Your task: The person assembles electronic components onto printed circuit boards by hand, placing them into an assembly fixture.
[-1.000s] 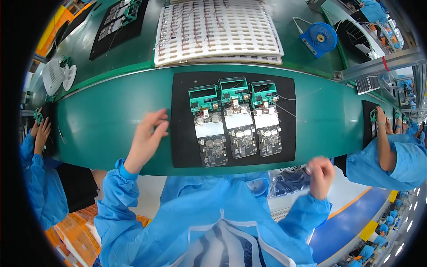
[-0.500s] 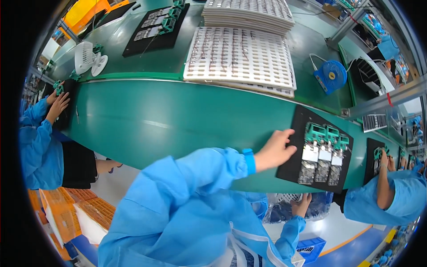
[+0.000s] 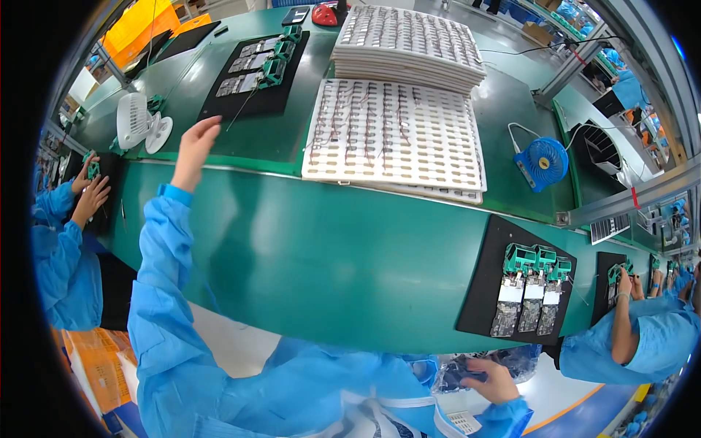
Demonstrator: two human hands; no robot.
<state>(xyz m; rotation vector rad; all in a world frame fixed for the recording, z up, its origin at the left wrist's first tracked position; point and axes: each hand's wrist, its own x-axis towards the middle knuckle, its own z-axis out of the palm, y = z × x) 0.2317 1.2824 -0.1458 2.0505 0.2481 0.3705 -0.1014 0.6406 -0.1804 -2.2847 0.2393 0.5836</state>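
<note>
My left hand [image 3: 196,151] reaches over the bench toward the black mat [image 3: 273,106] at the back left, fingers stretched out and nothing visible in them. Circuit boards with green fixtures [image 3: 273,71] lie on that mat, and a thin dark wire or rod hangs past its front edge close to my fingertips. Below the bench's front edge, at the right, my right hand [image 3: 495,381] hovers with thumb and fingers apart, beside a clear plastic bag [image 3: 453,374]. A second black mat [image 3: 478,288] on the right of the bench bears circuit boards [image 3: 531,301] in green fixtures [image 3: 520,257].
White trays [image 3: 409,51] of small wired parts are stacked at the back middle, another tray [image 3: 438,150] in front. A white fan [image 3: 133,120] stands left, a blue fan [image 3: 542,163] right. Co-workers' hands [image 3: 91,198] are busy at the left, others at the far right.
My left hand has left the right-hand mat and swung across to the back left. My right hand has come away from the bag area slightly, moving down. The view has tilted upward.
</note>
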